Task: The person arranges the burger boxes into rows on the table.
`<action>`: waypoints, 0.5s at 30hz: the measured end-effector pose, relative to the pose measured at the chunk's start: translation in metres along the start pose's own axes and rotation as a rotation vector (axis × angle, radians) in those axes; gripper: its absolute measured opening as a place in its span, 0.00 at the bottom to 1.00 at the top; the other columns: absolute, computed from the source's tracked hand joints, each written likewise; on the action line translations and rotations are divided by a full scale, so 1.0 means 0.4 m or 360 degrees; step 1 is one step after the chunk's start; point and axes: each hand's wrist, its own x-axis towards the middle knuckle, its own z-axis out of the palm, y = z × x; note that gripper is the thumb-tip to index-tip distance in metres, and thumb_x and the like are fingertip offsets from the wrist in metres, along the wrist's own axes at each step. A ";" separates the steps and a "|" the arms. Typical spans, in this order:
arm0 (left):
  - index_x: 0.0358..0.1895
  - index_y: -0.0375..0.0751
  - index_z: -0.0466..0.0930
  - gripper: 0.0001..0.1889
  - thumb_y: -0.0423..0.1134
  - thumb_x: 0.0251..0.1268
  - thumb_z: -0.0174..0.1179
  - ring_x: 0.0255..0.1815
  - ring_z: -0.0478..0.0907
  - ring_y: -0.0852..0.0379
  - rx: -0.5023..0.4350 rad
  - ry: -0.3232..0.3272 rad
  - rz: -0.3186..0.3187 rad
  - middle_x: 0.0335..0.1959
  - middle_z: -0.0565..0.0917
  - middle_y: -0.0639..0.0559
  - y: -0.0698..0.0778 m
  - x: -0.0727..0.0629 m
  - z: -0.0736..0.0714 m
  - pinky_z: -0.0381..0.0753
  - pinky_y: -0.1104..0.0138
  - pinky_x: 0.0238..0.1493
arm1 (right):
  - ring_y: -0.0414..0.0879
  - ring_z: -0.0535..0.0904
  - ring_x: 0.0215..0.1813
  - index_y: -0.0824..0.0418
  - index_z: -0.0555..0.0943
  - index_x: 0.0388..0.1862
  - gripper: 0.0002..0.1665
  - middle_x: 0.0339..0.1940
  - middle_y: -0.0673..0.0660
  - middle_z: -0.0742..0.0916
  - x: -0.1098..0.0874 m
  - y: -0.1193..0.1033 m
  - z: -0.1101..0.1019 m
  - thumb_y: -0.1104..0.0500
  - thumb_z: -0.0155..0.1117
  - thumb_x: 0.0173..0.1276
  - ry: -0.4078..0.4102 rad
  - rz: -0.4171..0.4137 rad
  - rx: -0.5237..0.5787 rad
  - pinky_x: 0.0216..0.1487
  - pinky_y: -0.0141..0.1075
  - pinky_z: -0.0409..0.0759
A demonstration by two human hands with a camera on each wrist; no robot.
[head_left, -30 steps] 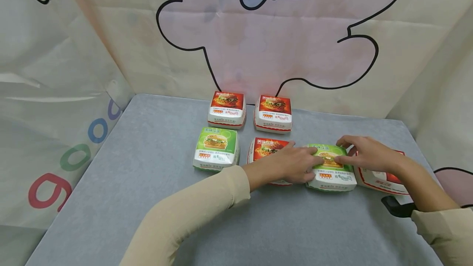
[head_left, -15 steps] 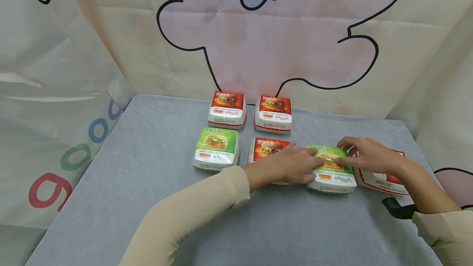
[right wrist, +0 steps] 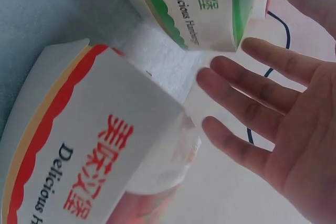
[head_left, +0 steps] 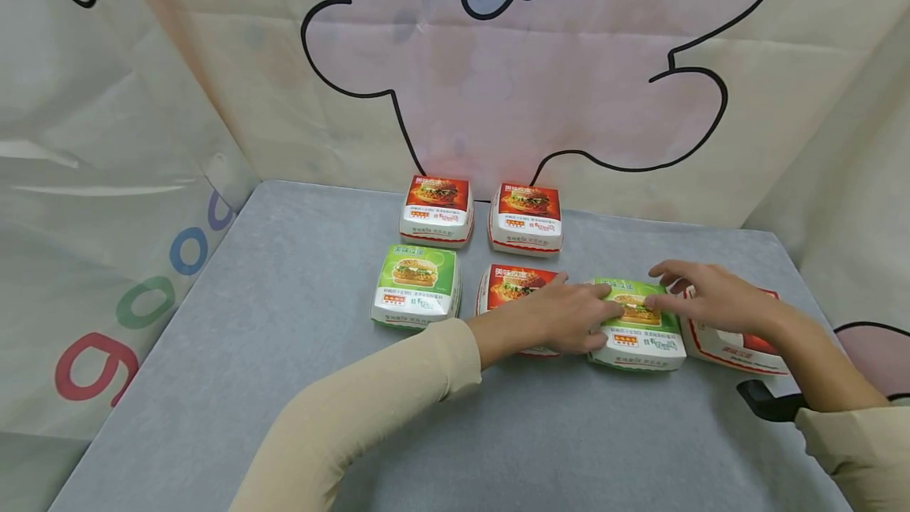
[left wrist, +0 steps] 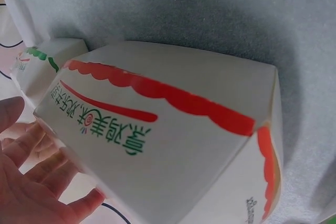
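Note:
A green-topped burger box (head_left: 636,344) lies between both hands in the head view. My left hand (head_left: 565,316) reaches over the red-topped burger box (head_left: 513,284) beside it, its fingertips on the green lid's left part. Extended fingers of that hand (left wrist: 37,177) show near the red-trimmed box (left wrist: 157,103) in the left wrist view. My right hand (head_left: 725,299) is at the green box's right side, thumb at the lid. In the right wrist view its fingers (right wrist: 273,95) are spread and loosely straight. Partly under that hand stands another red-topped box (head_left: 732,346).
Two red-topped burger boxes (head_left: 437,208) stand in the back row by the wall cloth. Another green-topped box (head_left: 415,283) is at the left of the front row. Grey cloth covers the table (head_left: 540,441), and printed cloth hangs around its back and sides.
My right hand's fingers have lifted and drawn slightly to the right from the green-topped box. The left hand stays in place, and the boxes show hardly any shift.

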 end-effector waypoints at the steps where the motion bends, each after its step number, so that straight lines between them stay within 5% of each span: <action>1: 0.75 0.64 0.63 0.27 0.53 0.74 0.51 0.74 0.61 0.60 0.0002 0.0000 0.0000 0.75 0.63 0.57 0.000 0.000 -0.001 0.58 0.50 0.73 | 0.56 0.81 0.50 0.67 0.77 0.60 0.29 0.50 0.63 0.85 -0.002 0.003 -0.002 0.48 0.66 0.70 0.0022 0.0003 0.0007 0.46 0.54 0.81; 6: 0.75 0.65 0.63 0.27 0.53 0.74 0.51 0.73 0.62 0.60 0.0004 0.0003 -0.0003 0.75 0.63 0.58 0.000 -0.003 -0.002 0.58 0.51 0.73 | 0.67 0.73 0.60 0.69 0.71 0.67 0.31 0.60 0.72 0.79 -0.017 0.030 -0.011 0.49 0.58 0.76 0.0162 0.0096 0.0064 0.52 0.69 0.72; 15: 0.76 0.64 0.62 0.28 0.53 0.75 0.50 0.74 0.61 0.59 -0.0038 0.0010 -0.0015 0.77 0.60 0.56 -0.005 -0.009 -0.012 0.56 0.51 0.74 | 0.80 0.57 0.66 0.73 0.59 0.74 0.31 0.67 0.82 0.65 -0.070 0.128 -0.007 0.55 0.44 0.81 0.0410 0.0209 0.0219 0.55 0.78 0.56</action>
